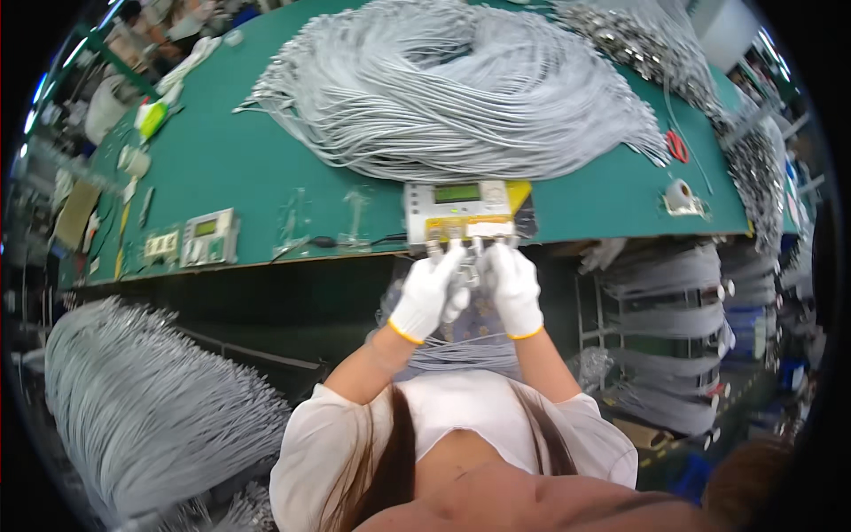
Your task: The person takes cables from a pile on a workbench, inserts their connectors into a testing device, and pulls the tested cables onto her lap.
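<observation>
At the green table's front edge stands a white and yellow cable tester with a small display and a row of ports along its near side. My left hand, in a white knit glove with a yellow cuff, is closed around a cable connector at the left ports. My right hand, gloved alike, pinches another connector at the right ports. The fingers partly hide both connectors, so I cannot tell how deep they sit. Between my hands hang more metal-ended plugs, and grey cables lie across my lap.
Behind the tester spreads a large heap of coiled grey cables. A second small device sits left on the table. Red-handled scissors and a white roll lie right. Cable bundles stand left below; others hang on a rack at right.
</observation>
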Action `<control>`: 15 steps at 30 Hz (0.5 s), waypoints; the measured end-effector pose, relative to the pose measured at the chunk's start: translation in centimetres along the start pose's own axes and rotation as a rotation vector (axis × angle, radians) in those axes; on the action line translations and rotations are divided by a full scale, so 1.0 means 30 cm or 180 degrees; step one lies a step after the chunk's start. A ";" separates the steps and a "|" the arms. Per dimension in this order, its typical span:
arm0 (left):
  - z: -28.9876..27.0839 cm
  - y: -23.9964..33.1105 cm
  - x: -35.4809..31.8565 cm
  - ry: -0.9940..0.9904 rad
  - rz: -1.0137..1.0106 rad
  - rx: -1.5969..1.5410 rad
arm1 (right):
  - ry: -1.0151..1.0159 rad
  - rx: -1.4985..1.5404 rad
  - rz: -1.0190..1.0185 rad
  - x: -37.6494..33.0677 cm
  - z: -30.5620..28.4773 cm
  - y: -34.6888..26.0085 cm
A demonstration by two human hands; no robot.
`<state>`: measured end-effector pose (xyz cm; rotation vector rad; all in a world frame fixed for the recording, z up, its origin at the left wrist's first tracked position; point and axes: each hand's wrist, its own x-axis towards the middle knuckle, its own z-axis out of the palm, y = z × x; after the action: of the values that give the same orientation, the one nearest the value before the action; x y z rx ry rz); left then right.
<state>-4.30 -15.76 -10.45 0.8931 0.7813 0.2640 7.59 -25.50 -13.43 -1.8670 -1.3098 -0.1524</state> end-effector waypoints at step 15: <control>-0.092 -0.023 -0.042 -0.0233 0.0488 0.0793 | -0.0593 0.2282 0.2135 0.018 0.037 -0.051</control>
<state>-7.21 -15.19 -11.40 1.1942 0.6878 0.2706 6.18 -24.20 -13.02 -1.5877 -0.6430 0.7577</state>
